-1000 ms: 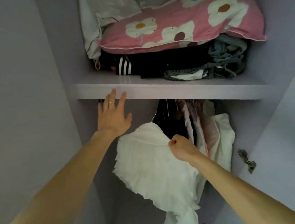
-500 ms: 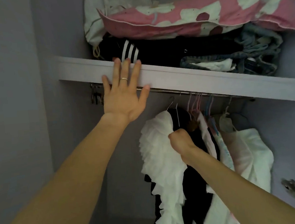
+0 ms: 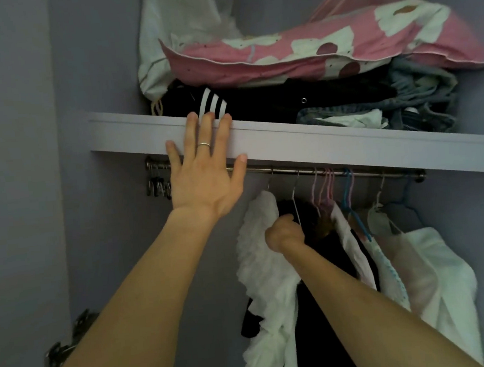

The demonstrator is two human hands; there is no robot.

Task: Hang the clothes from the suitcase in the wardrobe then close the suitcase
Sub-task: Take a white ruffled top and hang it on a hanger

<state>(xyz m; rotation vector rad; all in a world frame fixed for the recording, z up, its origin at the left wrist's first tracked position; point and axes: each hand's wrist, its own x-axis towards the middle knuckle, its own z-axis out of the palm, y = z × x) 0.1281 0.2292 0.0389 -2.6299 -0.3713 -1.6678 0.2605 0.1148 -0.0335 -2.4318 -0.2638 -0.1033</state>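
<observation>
I look up into the wardrobe. A white ruffled garment (image 3: 266, 271) hangs on a wire hanger from the metal rail (image 3: 306, 170), at the left end of the row of clothes. My right hand (image 3: 284, 233) grips the garment near its top, fingers curled round the fabric. My left hand (image 3: 205, 171) lies flat, fingers spread, against the front edge of the shelf (image 3: 333, 144) above the rail. The suitcase is not in view.
Further right on the rail hang a black garment (image 3: 326, 307), pink and blue hangers (image 3: 337, 193) and pale clothes (image 3: 433, 278). On the shelf sit folded dark clothes (image 3: 272, 102), jeans and a pink flowered cushion (image 3: 311, 53). Metal clips (image 3: 157, 184) hang at the rail's left end.
The view tilted upward, so the rail now shows. My left hand rose onto the shelf's front edge. My right hand lifted the white garment up to the rail.
</observation>
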